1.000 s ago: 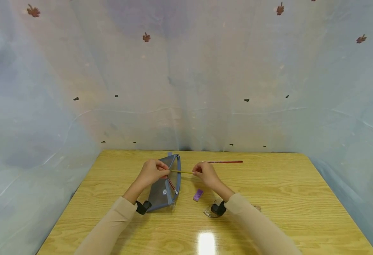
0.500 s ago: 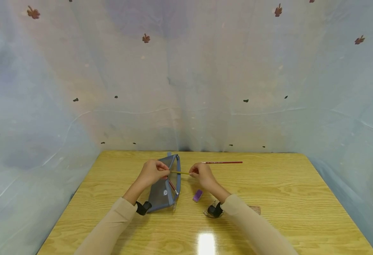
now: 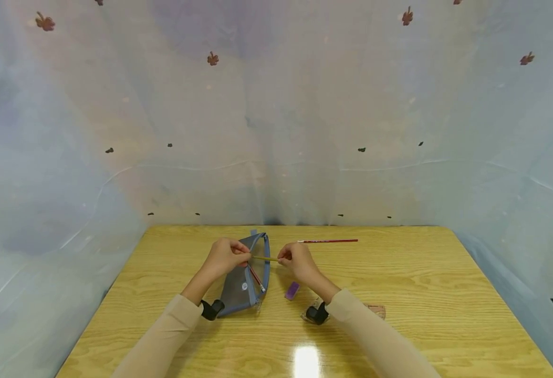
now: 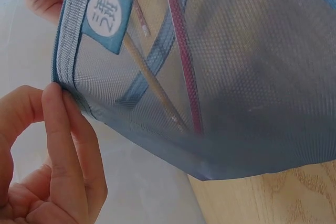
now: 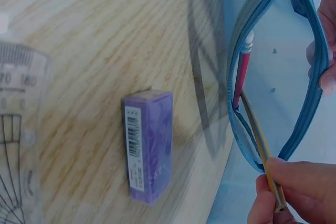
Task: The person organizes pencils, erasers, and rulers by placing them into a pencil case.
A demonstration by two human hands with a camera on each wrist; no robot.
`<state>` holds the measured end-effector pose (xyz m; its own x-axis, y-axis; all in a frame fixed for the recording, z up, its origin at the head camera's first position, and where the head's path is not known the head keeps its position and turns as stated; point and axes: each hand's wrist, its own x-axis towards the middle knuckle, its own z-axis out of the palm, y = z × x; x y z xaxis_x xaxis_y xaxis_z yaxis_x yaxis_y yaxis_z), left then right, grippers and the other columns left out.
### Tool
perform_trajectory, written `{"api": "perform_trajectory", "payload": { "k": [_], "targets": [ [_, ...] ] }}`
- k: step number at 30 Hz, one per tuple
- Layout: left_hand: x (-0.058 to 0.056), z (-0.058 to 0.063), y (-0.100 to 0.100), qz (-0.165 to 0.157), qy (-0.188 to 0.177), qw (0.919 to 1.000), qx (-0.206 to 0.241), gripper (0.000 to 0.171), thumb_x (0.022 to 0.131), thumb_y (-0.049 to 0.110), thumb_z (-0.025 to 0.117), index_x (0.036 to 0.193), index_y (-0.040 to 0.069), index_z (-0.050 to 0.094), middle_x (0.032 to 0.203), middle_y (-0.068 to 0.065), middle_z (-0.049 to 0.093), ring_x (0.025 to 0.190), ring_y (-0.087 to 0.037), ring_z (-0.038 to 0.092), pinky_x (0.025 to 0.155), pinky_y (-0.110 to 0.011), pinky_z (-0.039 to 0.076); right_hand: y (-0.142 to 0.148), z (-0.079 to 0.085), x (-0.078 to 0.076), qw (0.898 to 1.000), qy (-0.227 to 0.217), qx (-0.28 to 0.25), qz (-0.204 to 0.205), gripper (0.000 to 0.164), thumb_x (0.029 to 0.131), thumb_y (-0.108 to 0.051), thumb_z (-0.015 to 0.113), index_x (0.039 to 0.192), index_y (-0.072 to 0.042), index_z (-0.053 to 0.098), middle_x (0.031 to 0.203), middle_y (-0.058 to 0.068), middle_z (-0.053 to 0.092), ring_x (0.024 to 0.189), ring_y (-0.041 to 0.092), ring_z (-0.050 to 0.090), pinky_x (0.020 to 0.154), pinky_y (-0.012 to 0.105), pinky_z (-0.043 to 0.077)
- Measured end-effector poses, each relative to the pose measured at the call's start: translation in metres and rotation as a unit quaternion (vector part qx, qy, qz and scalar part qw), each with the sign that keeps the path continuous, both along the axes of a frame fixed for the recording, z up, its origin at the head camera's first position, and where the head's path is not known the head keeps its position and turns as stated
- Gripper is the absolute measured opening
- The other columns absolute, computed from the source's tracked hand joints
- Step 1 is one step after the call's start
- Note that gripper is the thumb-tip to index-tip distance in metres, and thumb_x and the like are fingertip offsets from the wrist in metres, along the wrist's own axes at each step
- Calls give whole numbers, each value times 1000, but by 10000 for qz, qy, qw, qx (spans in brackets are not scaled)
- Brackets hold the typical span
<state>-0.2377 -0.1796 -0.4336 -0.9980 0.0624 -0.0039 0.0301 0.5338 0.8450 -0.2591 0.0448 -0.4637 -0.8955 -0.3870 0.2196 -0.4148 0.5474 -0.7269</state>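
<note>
A grey-blue mesh pencil case [image 3: 233, 289] lies at the table's middle left, its zip opening spread to the right. My left hand [image 3: 226, 254] pinches the upper edge of that opening between thumb and fingertips, as the left wrist view shows too. Between the thumb and fingers of my right hand [image 3: 300, 262] is the end of a yellow pencil [image 5: 257, 129]. The pencil's far part reaches through the opening and shows through the mesh in the left wrist view. A red pencil [image 4: 184, 61] with a white eraser end sits inside the case.
Right of the case lies a purple eraser [image 3: 292, 291] with a barcode label. Another red pencil [image 3: 330, 241] is near the table's back edge. A clear protractor [image 5: 18, 129] lies under my right wrist, and a brownish flat piece [image 3: 376, 311] sticks out beyond that forearm.
My right hand has moved a little to the left, and the yellow pencil's showing length has become shorter at the case opening. My left hand keeps its hold on the edge.
</note>
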Motion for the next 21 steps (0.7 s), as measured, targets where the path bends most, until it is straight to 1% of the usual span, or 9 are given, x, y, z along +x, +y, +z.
{"api": "perform_trajectory", "payload": {
  "k": [6, 14, 17, 21],
  "targets": [
    [0, 0, 0, 28, -19, 10000, 0, 5, 88, 4, 75, 90, 0, 74, 76, -5, 70, 65, -19, 70, 63, -33, 61, -1, -1, 0, 10000, -39, -56, -31, 5, 88, 1, 74, 84, 3, 72, 80, 6, 69, 71, 15, 63, 63, 23, 54],
    [0, -2, -2, 9, 31, 10000, 38, 5, 88, 3, 74, 91, -1, 74, 77, -6, 70, 66, -19, 70, 63, -33, 61, -4, -2, 2, 9998, -115, -135, -64, 4, 87, 0, 75, 84, 1, 72, 79, 4, 68, 70, 13, 61, 63, 23, 54],
    [0, -2, -2, 34, 39, 10000, 44, 5, 88, 4, 75, 90, -1, 74, 76, -5, 70, 65, -19, 70, 63, -32, 61, -5, -2, 4, 9999, -84, -126, -24, 4, 87, 0, 76, 83, 0, 73, 78, 4, 68, 69, 13, 61, 61, 23, 54],
    [-1, -1, -2, 64, 29, 10000, 63, 6, 88, 4, 75, 91, -1, 74, 76, -5, 70, 66, -19, 70, 63, -32, 61, -5, -1, 6, 9997, -152, -168, 22, 4, 87, 0, 76, 83, 1, 73, 77, 5, 68, 68, 12, 61, 60, 22, 53]
  ]
}}
